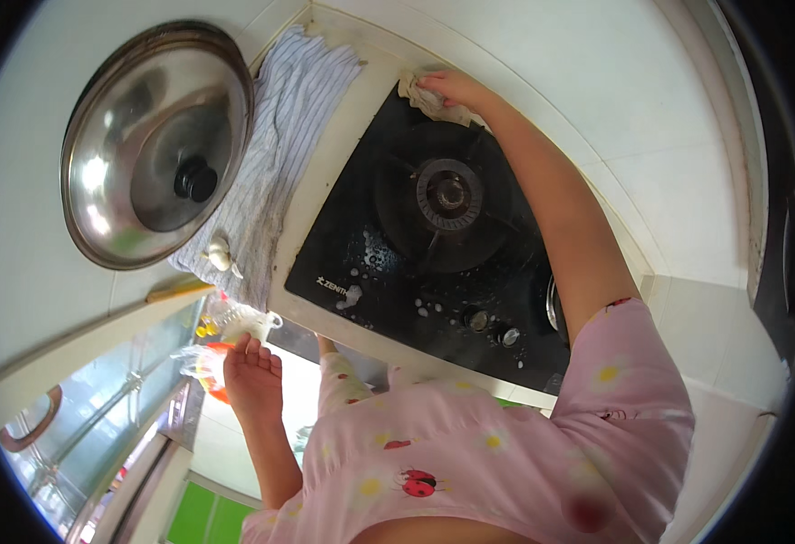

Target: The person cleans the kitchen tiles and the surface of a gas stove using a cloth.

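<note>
My right hand (453,90) presses a crumpled beige cloth (425,100) onto the far corner of a black glass gas hob (343,224), close to the tiled wall. A round gas burner (450,194) sits nearer to me than the cloth. White suds (376,251) and foamy drops lie on the glass, mostly toward its front edge, around two control knobs (477,318). My right forearm crosses over the hob and hides part of its right side. Away from the hob, my left hand (253,370) hangs low at the left, holding nothing, its fingers loosely bent.
Left of the hob, a striped cloth (268,163) covers the counter, with a garlic bulb (219,253) on it. A large metal pan lid (159,149) with a black knob leans against the wall there. Plastic bags (200,364) are below the counter, beside my left hand.
</note>
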### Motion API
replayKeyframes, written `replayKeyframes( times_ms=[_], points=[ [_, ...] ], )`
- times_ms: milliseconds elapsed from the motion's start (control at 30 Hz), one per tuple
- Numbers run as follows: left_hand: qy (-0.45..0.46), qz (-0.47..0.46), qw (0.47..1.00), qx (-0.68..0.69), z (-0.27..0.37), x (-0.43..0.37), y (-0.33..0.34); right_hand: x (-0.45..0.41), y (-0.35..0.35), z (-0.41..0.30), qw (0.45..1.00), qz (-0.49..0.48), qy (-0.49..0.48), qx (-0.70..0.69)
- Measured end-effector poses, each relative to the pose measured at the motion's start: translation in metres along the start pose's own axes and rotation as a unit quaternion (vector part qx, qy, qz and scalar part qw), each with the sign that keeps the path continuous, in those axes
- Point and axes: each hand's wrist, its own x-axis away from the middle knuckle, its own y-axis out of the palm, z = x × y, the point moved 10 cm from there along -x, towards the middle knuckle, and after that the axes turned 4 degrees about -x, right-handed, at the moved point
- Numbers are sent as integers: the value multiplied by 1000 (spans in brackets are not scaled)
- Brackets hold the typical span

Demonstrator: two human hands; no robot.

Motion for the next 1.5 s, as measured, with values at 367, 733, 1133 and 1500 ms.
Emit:
replayKeyframes(
  times_ms=[367,733,1133,1500],
  points=[
    [-30,-84,996,4,-10,-8,21,40,71,-32,976,-218,4,30],
    [-32,-59,997,-38,-28,3,23,81,-33,115,979,-90,103,-152],
    [-66,-65,993,-74,-51,1,39,214,31,149,957,-167,-153,180],
    [-57,-91,986,-130,-59,10,56,175,-1,165,971,-41,-179,155]
  ],
)
